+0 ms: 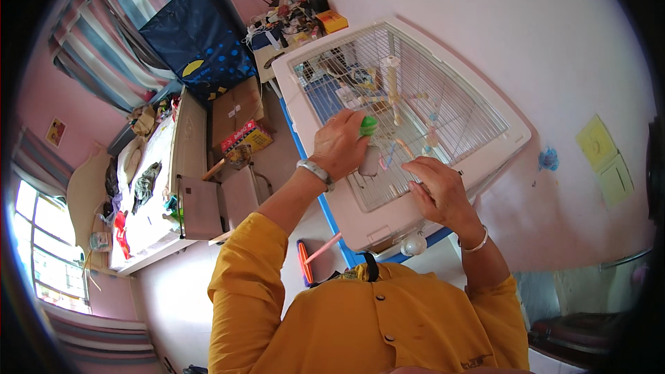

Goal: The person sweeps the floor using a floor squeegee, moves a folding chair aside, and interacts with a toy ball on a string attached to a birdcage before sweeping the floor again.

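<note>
A large birdcage (325,187) with a white plastic frame and thin wire bars fills the space before me. Over its near left part is my left hand (341,144), closed on a small bright green object (368,125) whose kind I cannot make out. My right hand (443,192) rests at the near right part of the bars, its fingers bent and thumb apart, with nothing seen in it. Through the wires show a pale wooden perch stand (392,79) and a colourful hanging toy (388,154). A round whitish knob or ball (413,244) sits at the cage's near edge.
Beyond the cage, a cluttered table (267,62) stands against the wall. On the left are a cardboard box (235,107), a chair (239,197) and a bed (187,145). A broom (305,262) lies by the cage's blue stand (332,225). The wall closes off the right side.
</note>
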Demonstrator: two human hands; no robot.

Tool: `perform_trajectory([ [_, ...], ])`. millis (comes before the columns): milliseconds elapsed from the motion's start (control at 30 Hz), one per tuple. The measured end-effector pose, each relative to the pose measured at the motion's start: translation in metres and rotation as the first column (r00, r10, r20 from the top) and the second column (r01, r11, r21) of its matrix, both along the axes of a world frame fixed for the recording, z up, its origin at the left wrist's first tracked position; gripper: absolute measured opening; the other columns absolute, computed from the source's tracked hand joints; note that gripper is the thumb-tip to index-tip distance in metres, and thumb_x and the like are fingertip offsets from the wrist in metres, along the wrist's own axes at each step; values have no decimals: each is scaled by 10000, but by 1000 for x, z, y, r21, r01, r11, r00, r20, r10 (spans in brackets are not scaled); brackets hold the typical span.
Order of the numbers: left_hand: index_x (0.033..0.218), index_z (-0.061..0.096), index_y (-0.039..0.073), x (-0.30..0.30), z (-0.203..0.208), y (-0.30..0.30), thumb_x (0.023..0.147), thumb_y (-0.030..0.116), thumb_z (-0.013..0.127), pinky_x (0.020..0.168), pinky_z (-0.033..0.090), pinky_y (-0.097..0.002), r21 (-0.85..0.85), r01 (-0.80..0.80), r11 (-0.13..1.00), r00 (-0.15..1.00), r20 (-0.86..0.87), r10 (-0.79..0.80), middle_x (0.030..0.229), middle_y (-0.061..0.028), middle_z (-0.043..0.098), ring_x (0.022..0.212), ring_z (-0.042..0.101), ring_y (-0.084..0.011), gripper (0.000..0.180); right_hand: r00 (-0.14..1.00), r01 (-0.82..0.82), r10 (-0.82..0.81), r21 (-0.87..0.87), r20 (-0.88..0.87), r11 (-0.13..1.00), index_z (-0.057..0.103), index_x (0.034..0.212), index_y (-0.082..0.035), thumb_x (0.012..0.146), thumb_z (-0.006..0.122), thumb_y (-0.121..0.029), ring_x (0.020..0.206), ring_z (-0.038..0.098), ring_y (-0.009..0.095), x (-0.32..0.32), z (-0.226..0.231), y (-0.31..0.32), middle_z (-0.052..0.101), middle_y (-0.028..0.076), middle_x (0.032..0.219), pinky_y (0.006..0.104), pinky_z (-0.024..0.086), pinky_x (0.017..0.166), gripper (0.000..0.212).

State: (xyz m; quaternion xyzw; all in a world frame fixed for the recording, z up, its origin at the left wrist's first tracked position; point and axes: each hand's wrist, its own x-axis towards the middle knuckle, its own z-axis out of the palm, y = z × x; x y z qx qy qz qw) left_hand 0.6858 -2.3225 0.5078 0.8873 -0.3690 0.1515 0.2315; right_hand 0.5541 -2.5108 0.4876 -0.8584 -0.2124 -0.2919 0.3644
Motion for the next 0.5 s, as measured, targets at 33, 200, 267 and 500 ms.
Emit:
perform_trajectory([
  [33, 1111, 522, 36, 3, -1, -4, 746, 146, 630, 798, 459, -381, -4, -2, 1000, 1000, 1, 2, 1046, -139, 550, 962, 551, -328, 395, 1000, 4, -3, 11, -28, 1000, 585, 981, 22, 707, 580, 27, 759, 597, 322, 0, 1, 0, 600, 190, 905, 335, 490, 675, 273],
  [200, 1117, 518, 41, 7, -1, -13, 758, 167, 615, 818, 450, -416, 114, -11, 993, 999, -34, 15, 1067, -134, 528, 970, 548, -331, 393, 999, 7, -6, 24, -43, 1000, 570, 1004, 5, 705, 598, 6, 796, 584, 322, -2, 0, 0, 593, 171, 859, 368, 480, 697, 300],
  [267, 1118, 518, 39, 9, 0, -11, 755, 169, 618, 821, 449, -412, 107, -8, 994, 999, -46, 13, 1076, -134, 526, 974, 548, -329, 399, 999, 5, -3, 31, -49, 1000, 571, 1006, 2, 702, 602, 4, 808, 585, 325, 0, 0, 1, 594, 174, 857, 369, 482, 705, 305],
  [500, 1124, 528, 23, -7, -6, 13, 725, 174, 664, 787, 472, -375, -74, 37, 997, 998, -42, -40, 1053, -138, 544, 958, 561, -307, 448, 999, 2, -1, 30, -54, 1000, 573, 1012, 2, 695, 604, 3, 839, 589, 331, 1, -1, -2, 597, 175, 876, 375, 484, 740, 319],
])
